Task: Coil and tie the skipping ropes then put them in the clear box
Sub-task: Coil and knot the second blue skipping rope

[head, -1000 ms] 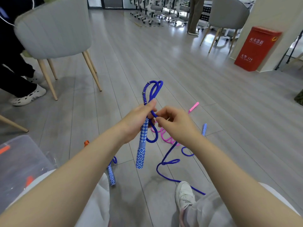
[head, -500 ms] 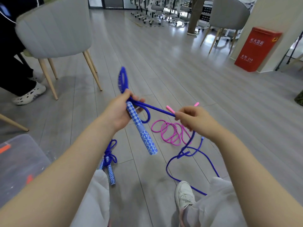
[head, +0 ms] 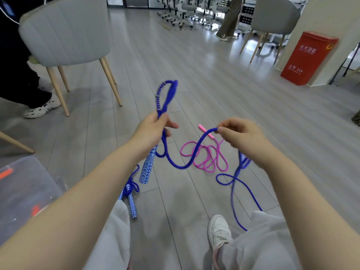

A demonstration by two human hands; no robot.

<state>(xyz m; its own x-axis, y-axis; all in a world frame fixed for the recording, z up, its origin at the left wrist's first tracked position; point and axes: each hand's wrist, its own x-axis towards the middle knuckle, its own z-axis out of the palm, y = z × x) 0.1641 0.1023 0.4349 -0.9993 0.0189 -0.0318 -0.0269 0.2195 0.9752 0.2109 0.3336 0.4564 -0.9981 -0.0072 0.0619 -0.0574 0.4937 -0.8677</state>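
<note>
My left hand point(head: 153, 129) grips a blue skipping rope point(head: 180, 165) just above its blue-and-white patterned handle point(head: 147, 166), which hangs down; a folded loop of rope stands up above the fist. My right hand point(head: 240, 134) pinches the same rope further along, and a slack curve sags between the hands. The rest trails to the floor at the right. A pink rope point(head: 206, 156) lies loosely on the floor beyond. A second blue rope point(head: 131, 193), tied up, lies by my left knee. The clear box point(head: 25, 184) sits at the lower left.
A grey chair point(head: 66, 32) with wooden legs stands at the left, with a seated person's shoe point(head: 41, 109) beside it. A red fire box point(head: 307, 57) stands against the right wall. My white shoe point(head: 220, 229) is on the floor below.
The taut rope between my hands has gone slack into a sagging curve. My left hand turned the handle to hang downward and raised the loop upright. My right hand rose slightly.
</note>
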